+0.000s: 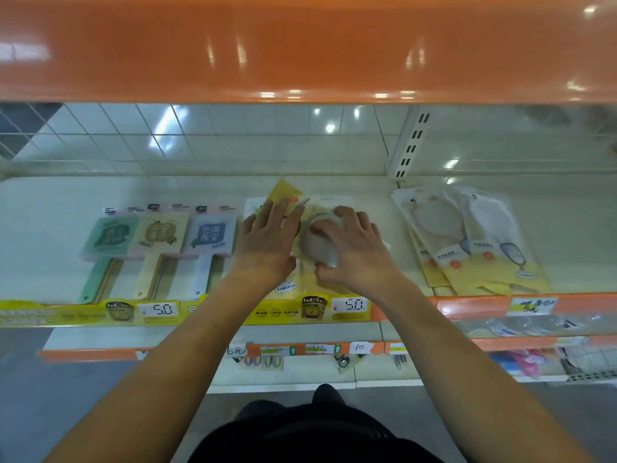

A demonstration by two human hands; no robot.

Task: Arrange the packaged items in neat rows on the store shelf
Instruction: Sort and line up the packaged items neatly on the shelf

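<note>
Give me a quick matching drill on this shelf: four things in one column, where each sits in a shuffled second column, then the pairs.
Things:
1. Green-packaged cutting board
2. Blue-labelled white cutting board
3. Fanned pile of clear-and-yellow rice paddle packs
4. Yellow-backed pack with round grey item

Places:
A. Under both hands
B. Far right of shelf
C. Leftmost of the three boards
D. Just left of the left hand

Pairs: 1-C, 2-D, 3-B, 4-A. The right hand rests on the pack too.
</note>
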